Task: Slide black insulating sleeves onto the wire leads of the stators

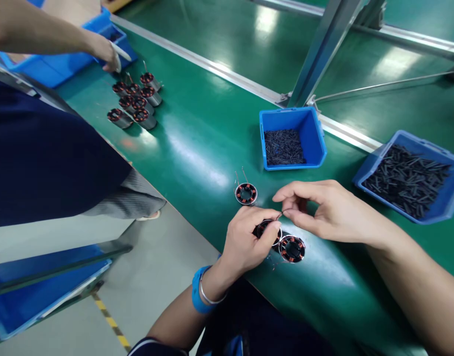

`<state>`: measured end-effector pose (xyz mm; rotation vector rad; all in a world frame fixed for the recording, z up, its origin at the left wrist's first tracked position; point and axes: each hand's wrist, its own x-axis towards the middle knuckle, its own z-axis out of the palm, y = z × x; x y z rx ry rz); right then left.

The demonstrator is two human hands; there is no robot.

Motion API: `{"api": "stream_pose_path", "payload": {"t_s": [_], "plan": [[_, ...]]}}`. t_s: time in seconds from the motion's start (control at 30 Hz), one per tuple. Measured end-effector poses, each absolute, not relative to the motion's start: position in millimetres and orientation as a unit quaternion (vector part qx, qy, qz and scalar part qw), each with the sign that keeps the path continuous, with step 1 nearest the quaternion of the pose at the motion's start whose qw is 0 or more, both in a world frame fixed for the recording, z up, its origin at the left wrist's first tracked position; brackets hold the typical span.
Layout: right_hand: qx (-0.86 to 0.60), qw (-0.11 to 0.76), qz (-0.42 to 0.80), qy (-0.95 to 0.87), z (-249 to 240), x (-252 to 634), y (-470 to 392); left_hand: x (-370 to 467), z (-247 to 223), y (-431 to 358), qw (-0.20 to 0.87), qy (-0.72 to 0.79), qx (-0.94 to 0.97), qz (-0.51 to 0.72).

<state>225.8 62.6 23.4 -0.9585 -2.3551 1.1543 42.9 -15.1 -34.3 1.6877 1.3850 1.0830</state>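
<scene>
Head view. From here I see two bare hands meeting over the near edge of the green desk (197, 148). Left hand (245, 240): forearm comes up from the bottom, wrist with blue wristband (201, 291), knuckles up, fingers closed about the wound motor stator (268, 228); thumb and forefinger cross its top, tips near each other by the thin lead (282, 213). Can't tell whether those tips also grip the lead. Right hand (323, 210): forearm in from the right, wrist roughly level, fingers curled inward, thumb and a finger pinched together on the lead, forefinger jutting left above it.

Held stator sits under the left hand, partly covered; second stator (292, 248) touching or just beside it, to the right, copper windings up. Third stator (246, 194) stands apart, beyond the left hand, two leads sticking up.

Blue bin (311, 131) past the hands, short black pieces (284, 147) inside. Larger blue bin (452, 198) farther right, longer black pieces (408, 180). Far left: stator cluster (144, 118) standing close together; co-worker's hand (107, 53), white covering on fingers, reaches just behind it.
</scene>
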Motion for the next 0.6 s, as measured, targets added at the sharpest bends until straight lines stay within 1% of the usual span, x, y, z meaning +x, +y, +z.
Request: {"api": "stream_pose_path", "payload": {"t_s": [0.2,0.43,0.6], "plan": [[-0.331,0.169,0.398,-0.839,24.3,224.1,64.4,42.4,-36.8,-14.7,0.34,0.531,0.656,0.415],[-0.308,0.109,0.385,-0.863,31.4,216.7,71.0,41.1,-35.9,-14.6,0.338,0.517,0.661,0.426],[-0.298,0.094,0.363,-0.878,29.1,224.4,71.4,40.0,-36.6,-14.5,0.357,0.507,0.653,0.435]]}}
